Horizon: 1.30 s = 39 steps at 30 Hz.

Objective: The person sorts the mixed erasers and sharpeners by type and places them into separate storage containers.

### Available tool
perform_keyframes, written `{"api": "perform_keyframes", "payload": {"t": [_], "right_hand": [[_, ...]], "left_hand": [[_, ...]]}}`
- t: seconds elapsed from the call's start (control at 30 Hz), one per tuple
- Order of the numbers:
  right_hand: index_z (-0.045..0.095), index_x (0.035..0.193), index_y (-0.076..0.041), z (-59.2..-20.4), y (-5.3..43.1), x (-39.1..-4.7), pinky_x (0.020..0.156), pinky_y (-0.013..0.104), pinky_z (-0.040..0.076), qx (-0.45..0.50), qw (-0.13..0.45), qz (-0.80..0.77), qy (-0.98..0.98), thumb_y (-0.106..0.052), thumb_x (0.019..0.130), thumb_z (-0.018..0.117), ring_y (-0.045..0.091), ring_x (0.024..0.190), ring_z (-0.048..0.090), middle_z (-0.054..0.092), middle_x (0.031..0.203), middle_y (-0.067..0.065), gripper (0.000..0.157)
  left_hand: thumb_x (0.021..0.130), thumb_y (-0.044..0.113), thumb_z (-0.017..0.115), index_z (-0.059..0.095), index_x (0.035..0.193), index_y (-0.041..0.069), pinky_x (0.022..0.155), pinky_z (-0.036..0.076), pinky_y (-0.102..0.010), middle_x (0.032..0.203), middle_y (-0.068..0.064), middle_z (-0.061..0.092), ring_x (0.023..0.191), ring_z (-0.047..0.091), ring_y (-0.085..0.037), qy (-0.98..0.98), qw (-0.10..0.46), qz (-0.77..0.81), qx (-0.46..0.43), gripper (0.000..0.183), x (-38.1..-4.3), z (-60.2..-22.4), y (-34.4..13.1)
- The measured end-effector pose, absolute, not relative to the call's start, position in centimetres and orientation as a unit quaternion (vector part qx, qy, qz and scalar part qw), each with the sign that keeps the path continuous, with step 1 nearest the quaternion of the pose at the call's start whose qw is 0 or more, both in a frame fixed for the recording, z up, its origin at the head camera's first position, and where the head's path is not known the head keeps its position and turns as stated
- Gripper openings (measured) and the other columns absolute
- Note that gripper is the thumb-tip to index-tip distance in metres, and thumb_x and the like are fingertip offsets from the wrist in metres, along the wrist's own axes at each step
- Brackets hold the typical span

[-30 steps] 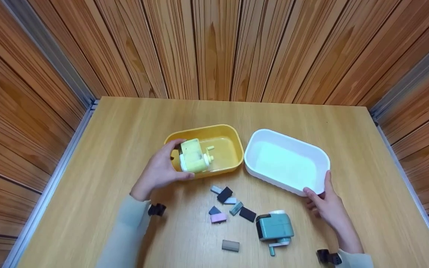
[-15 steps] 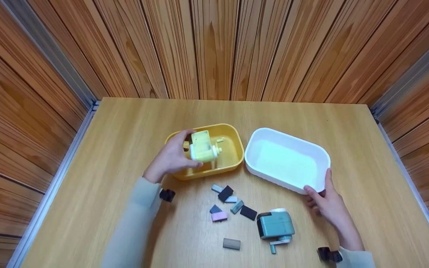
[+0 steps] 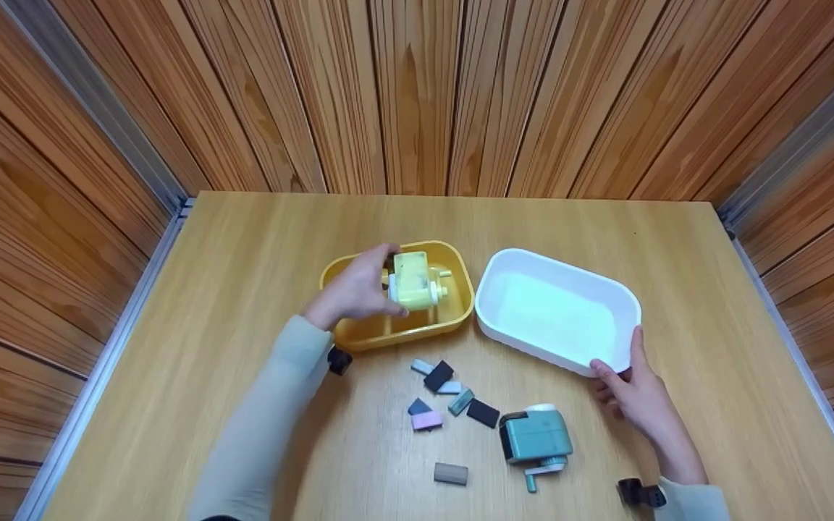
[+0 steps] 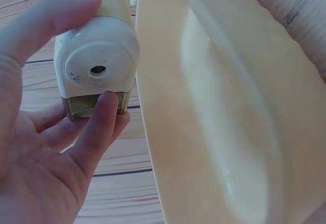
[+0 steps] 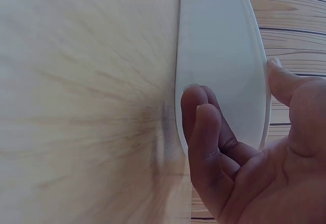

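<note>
My left hand [image 3: 355,289] grips a pale yellow crank pencil sharpener [image 3: 413,282] over the yellow plastic bin [image 3: 406,335]. In the left wrist view, the sharpener's white face [image 4: 102,63] with its pencil hole points toward the camera, thumb on one side and fingers on the other. Beside it rises the bin's wall [image 4: 229,81]. With thumb and fingers, my right hand [image 3: 638,401] holds the near right corner of a white plastic bin [image 3: 533,353]. The right wrist view has the thumb at the rim and curled fingers against the white wall [image 5: 224,46].
A teal crank pencil sharpener [image 3: 536,438] lies on the wooden table [image 3: 243,239], in front of the white bin. Several small blocks lie near it, among them a pink one [image 3: 426,420], a black one [image 3: 483,413] and a grey one [image 3: 451,474]. Wood-patterned panels [image 3: 417,94] enclose the table.
My left hand has moved right and slightly away from me with the yellow sharpener, from the yellow bin's left side toward its middle. The right hand and white bin stay almost still.
</note>
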State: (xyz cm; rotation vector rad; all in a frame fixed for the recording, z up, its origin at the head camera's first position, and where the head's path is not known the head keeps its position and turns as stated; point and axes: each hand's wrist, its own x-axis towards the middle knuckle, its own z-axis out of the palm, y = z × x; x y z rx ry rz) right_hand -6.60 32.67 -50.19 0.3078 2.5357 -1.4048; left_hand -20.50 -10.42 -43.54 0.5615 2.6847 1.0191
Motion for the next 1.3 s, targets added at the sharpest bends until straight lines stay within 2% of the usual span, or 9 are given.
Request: {"api": "perform_keyframes", "payload": {"t": [0.37,0.63,0.8,0.93,1.13,1.3], "right_hand": [[-0.025,0.153,-0.029,-50.2,32.9,-6.6,0.065,0.036,0.054,0.111,0.13,-0.484,0.858,-0.058,0.093,0.059,0.025,0.084,0.065,0.064,0.102,0.018,0.107],[-0.026,0.152,-0.031,-50.3,32.9,-6.7,0.067,0.036,0.054,0.112,0.136,-0.488,0.855,-0.058,0.093,0.059,0.026,0.086,0.065,0.064,0.105,0.018,0.107],[-0.025,0.153,-0.028,-50.4,32.8,-6.7,0.064,0.036,0.053,0.109,0.124,-0.483,0.86,-0.055,0.095,0.059,0.025,0.082,0.065,0.065,0.101,0.017,0.106],[-0.024,0.154,-0.026,-50.4,32.8,-6.8,0.061,0.036,0.053,0.106,0.116,-0.477,0.865,-0.055,0.095,0.059,0.024,0.079,0.065,0.066,0.097,0.017,0.106],[-0.025,0.153,-0.029,-50.3,32.8,-6.7,0.063,0.036,0.053,0.108,0.126,-0.483,0.86,-0.058,0.093,0.059,0.025,0.082,0.064,0.064,0.101,0.017,0.107],[-0.025,0.153,-0.03,-50.3,32.9,-6.7,0.064,0.036,0.053,0.108,0.126,-0.489,0.856,-0.056,0.094,0.059,0.025,0.083,0.064,0.064,0.101,0.017,0.106]], "left_hand": [[0.065,0.02,0.094,0.04,0.146,0.007,0.102,0.044,-0.038,0.128,-0.005,0.055,0.113,0.054,-0.02,0.909,0.136,0.343,0.195,0.098,-22.0,-44.4,-9.0],[0.066,0.017,0.093,0.043,0.143,0.01,0.105,0.042,-0.04,0.13,-0.006,0.054,0.115,0.053,-0.021,0.904,0.168,0.35,0.177,0.092,-23.2,-45.4,-9.0],[0.066,0.013,0.093,0.043,0.141,0.011,0.106,0.041,-0.042,0.129,-0.007,0.055,0.116,0.054,-0.023,0.904,0.189,0.35,0.155,0.091,-23.9,-46.0,-8.9],[0.066,0.016,0.094,0.043,0.139,0.011,0.105,0.041,-0.04,0.125,-0.005,0.056,0.112,0.054,-0.021,0.906,0.204,0.337,0.155,0.089,-24.3,-46.4,-8.4],[0.067,0.021,0.094,0.045,0.134,0.011,0.103,0.042,-0.037,0.118,-0.004,0.057,0.106,0.054,-0.021,0.915,0.229,0.289,0.164,0.083,-24.7,-46.7,-8.0],[0.069,0.024,0.093,0.044,0.136,0.011,0.104,0.041,-0.037,0.12,-0.004,0.056,0.107,0.053,-0.02,0.919,0.241,0.263,0.167,0.083,-24.9,-46.7,-7.8]]}}
